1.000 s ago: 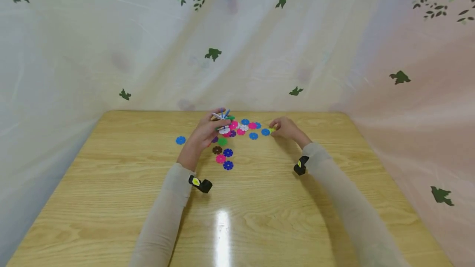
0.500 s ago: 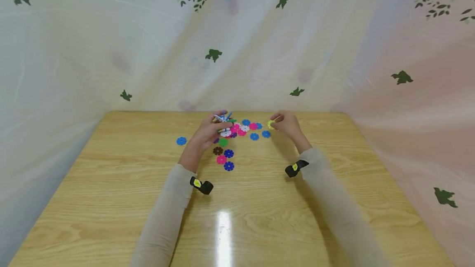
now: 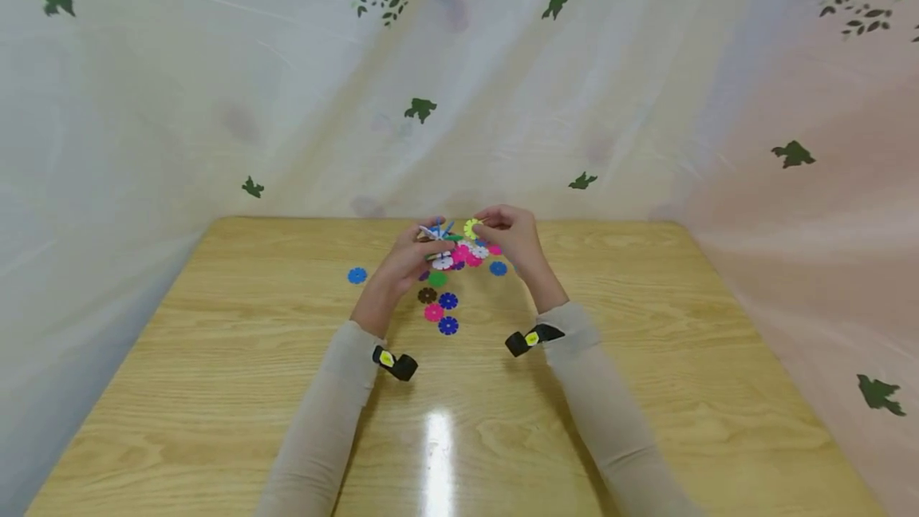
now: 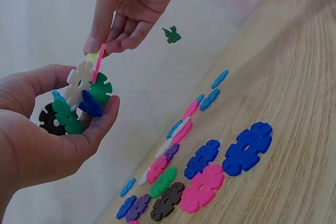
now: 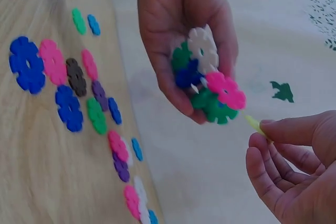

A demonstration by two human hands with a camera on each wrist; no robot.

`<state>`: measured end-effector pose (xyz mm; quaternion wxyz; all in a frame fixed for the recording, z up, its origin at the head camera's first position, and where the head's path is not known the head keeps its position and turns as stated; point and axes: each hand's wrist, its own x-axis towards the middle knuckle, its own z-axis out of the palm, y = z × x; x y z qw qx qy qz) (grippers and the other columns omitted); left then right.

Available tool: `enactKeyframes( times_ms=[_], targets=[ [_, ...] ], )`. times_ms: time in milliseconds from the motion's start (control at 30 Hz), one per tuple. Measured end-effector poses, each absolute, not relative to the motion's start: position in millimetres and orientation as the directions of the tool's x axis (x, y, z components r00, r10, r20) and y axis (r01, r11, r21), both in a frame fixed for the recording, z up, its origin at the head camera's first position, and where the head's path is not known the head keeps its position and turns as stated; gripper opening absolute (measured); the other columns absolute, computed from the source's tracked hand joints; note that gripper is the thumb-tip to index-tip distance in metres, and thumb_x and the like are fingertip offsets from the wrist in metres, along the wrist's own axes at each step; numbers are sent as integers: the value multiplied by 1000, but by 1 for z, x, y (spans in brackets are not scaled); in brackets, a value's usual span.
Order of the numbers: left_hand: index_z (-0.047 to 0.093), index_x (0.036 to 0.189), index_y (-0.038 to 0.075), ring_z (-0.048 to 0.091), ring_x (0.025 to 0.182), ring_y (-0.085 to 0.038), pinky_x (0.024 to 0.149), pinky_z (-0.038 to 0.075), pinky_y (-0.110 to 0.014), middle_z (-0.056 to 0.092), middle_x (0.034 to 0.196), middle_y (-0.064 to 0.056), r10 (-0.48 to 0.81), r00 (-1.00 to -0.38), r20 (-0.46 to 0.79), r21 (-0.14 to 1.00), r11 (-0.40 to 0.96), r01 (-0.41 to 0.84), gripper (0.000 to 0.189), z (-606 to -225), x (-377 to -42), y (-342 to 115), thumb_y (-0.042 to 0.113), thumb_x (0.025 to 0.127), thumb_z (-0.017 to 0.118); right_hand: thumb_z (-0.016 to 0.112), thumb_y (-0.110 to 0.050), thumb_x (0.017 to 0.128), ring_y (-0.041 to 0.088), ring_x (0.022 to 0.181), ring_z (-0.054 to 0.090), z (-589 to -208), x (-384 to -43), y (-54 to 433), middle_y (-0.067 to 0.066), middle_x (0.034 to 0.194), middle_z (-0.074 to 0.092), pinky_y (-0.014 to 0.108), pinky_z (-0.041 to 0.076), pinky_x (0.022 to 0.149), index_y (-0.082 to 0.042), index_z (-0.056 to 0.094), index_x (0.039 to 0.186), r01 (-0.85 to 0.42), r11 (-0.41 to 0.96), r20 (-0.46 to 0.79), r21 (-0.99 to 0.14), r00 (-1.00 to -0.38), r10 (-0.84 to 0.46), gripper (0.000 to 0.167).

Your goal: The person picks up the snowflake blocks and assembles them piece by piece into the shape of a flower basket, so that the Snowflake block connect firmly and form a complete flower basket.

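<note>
In the head view my left hand [image 3: 396,266] is raised over the table's far part, its fingers and thumb curled round a cluster of joined snowflake discs [image 4: 66,116]. White, green, blue, pink and dark discs show in that cluster in the left wrist view. Between thumb and fingertips, my right hand [image 3: 518,242] pinches a single yellow snowflake disc [image 3: 471,228]. The right wrist view has this disc edge-on, close to the pink disc [image 5: 226,90] on the cluster, with a small gap between them. Part of the cluster is hidden by the left fingers.
Several loose discs lie on the wooden table [image 3: 287,389] below the hands, among them a pink one [image 3: 434,312], a brown one [image 3: 427,295] and a dark blue one [image 3: 448,325]. A light blue disc [image 3: 356,275] lies apart at the left. A printed curtain [image 3: 323,142] hangs behind.
My right hand has lifted the yellow disc off the table at the right and carried it left to the cluster. The left hand stays nearly in place with its cluster.
</note>
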<state>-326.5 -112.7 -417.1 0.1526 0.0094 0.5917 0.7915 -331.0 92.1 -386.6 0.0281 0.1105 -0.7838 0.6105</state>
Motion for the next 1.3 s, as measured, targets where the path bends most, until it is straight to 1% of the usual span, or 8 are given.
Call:
enactKeyframes(
  times_ms=[133, 333, 433, 700, 867, 1000, 1100, 1300],
  targets=[
    [42, 151, 8, 63, 96, -13, 75, 56, -20, 55, 122, -7, 247, -952, -182, 935, -256, -245, 58, -417, -326, -111, 0, 97, 63, 73, -7, 94, 11, 74, 67, -394, -330, 84, 11, 91, 70, 31, 62, 73, 4, 71, 112, -194, 213, 171, -958, -978, -122, 22],
    [41, 150, 10, 62, 98, -15, 75, 56, -21, 55, 121, -8, 224, -955, -193, 935, -253, -248, 59, -416, -326, -112, 1, 97, 64, 73, -8, 94, 8, 72, 66, -398, -329, 78, 21, 96, 71, 41, 63, 77, 5, 71, 112, -225, 227, 203, -947, -972, -118, 23],
    [41, 150, 10, 62, 100, -15, 77, 56, -21, 55, 120, -7, 228, -956, -187, 938, -248, -242, 57, -417, -327, -112, 4, 98, 64, 73, -9, 94, 7, 72, 66, -398, -328, 78, 23, 98, 70, 38, 63, 76, 5, 71, 112, -235, 224, 215, -946, -970, -110, 23],
    [42, 150, 10, 58, 102, -14, 77, 54, -23, 54, 121, -3, 223, -954, -203, 940, -229, -253, 52, -422, -329, -110, 14, 102, 62, 73, -5, 93, 7, 71, 65, -400, -326, 77, 25, 96, 70, 20, 58, 66, 7, 71, 110, -285, 225, 263, -932, -957, -122, 21],
    [43, 151, 10, 58, 100, -14, 74, 52, -23, 55, 119, -2, 223, -951, -216, 941, -211, -263, 52, -421, -327, -109, 16, 102, 62, 73, -4, 92, 14, 71, 68, -400, -325, 74, 23, 93, 71, 32, 63, 70, 6, 72, 107, -274, 233, 258, -933, -961, -97, 18],
    [44, 151, 10, 59, 98, -13, 75, 52, -22, 57, 115, -1, 223, -951, -215, 942, -209, -262, 53, -420, -326, -108, 16, 102, 62, 74, -2, 91, 23, 70, 70, -401, -325, 72, 13, 85, 71, 42, 64, 73, 6, 72, 104, -253, 205, 245, -946, -967, -63, 16],
    [43, 151, 10, 60, 98, -13, 76, 53, -21, 57, 118, -2, 220, -952, -215, 939, -221, -264, 53, -419, -326, -107, 15, 102, 62, 74, 0, 90, 30, 71, 71, -402, -326, 70, 6, 79, 70, 50, 63, 75, 6, 73, 102, -249, 184, 245, -951, -969, -42, 14],
    [45, 150, 10, 61, 95, -12, 74, 53, -20, 58, 115, -3, 203, -952, -228, 932, -239, -274, 50, -417, -323, -105, 13, 102, 62, 75, 3, 88, 39, 71, 70, -405, -326, 69, 1, 74, 68, 51, 63, 70, 8, 73, 99, -272, 155, 274, -950, -962, -12, 12]
  ],
)
